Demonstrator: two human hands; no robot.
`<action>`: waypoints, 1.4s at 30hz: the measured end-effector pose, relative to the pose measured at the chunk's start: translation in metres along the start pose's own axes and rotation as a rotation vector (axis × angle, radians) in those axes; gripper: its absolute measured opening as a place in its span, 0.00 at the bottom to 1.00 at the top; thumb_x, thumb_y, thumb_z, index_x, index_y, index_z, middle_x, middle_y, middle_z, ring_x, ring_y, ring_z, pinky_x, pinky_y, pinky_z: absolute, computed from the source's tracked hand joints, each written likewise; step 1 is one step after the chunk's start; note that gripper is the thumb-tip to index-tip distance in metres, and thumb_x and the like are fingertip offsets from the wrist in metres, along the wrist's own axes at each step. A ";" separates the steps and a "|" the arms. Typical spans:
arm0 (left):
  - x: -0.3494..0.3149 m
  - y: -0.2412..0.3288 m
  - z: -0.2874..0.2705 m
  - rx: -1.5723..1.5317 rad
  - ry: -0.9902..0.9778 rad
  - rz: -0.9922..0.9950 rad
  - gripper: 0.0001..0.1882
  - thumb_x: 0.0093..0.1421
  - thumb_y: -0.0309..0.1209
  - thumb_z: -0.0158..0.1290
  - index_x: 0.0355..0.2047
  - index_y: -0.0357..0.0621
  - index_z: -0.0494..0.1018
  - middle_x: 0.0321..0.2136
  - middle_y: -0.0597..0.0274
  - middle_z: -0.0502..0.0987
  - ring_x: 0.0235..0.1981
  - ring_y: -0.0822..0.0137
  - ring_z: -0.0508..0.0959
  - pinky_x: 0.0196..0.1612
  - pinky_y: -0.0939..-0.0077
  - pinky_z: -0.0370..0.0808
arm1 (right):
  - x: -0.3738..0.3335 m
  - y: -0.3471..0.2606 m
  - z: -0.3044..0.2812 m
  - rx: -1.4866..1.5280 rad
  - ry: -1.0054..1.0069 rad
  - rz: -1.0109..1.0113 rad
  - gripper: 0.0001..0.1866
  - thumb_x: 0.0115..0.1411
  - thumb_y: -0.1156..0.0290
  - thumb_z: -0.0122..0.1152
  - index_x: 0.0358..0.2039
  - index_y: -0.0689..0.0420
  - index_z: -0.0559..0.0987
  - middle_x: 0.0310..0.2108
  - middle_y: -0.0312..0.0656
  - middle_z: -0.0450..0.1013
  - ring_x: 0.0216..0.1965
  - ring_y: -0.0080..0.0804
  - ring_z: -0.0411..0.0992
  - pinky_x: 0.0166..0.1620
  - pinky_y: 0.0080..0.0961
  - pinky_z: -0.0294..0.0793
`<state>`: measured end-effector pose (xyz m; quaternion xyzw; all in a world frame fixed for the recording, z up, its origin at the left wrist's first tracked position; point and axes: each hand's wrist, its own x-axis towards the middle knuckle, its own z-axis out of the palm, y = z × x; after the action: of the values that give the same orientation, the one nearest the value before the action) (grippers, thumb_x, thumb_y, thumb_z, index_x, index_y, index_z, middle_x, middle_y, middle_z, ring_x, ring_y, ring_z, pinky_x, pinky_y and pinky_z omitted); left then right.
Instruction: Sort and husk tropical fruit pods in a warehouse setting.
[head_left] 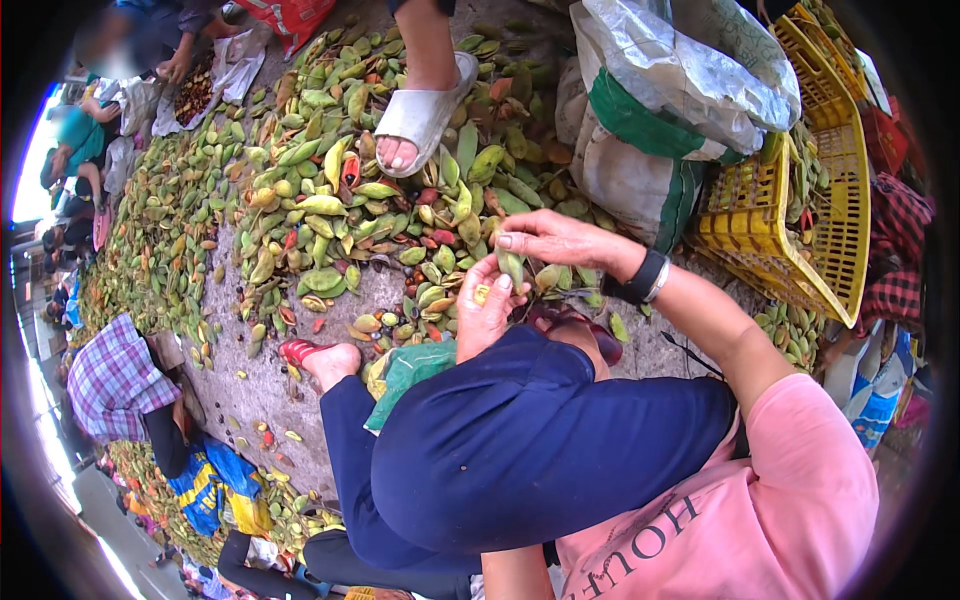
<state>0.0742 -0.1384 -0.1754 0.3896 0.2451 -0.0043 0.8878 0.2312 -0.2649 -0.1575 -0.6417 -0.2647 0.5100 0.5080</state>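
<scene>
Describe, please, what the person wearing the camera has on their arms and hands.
The right hand is bare; a black wristband with a pale edge sits on that wrist, and a short pink sleeve covers the upper arm. The left hand is also bare and wears a gold-coloured ring on one finger. The left arm is hidden behind the dark blue trousers.

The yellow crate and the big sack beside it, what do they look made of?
The yellow crate looks like moulded plastic: bright, even colour and an open lattice of slots in its walls. The sack seems woven plastic fabric, dull white with a green band; it creases and sags softly, though the weave is too small to confirm.
</scene>
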 end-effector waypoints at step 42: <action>-0.022 0.030 0.013 0.354 0.008 -0.249 0.18 0.63 0.34 0.55 0.49 0.43 0.64 0.33 0.56 0.77 0.29 0.67 0.79 0.30 0.74 0.78 | -0.038 -0.028 0.022 -0.800 0.338 -0.367 0.17 0.50 0.76 0.58 0.43 0.53 0.74 0.37 0.45 0.65 0.34 0.46 0.72 0.32 0.35 0.74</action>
<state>0.0665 -0.1311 -0.1375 0.5061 0.2901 -0.1553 0.7972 0.2026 -0.2797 -0.1163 -0.8037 -0.4631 0.1581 0.3385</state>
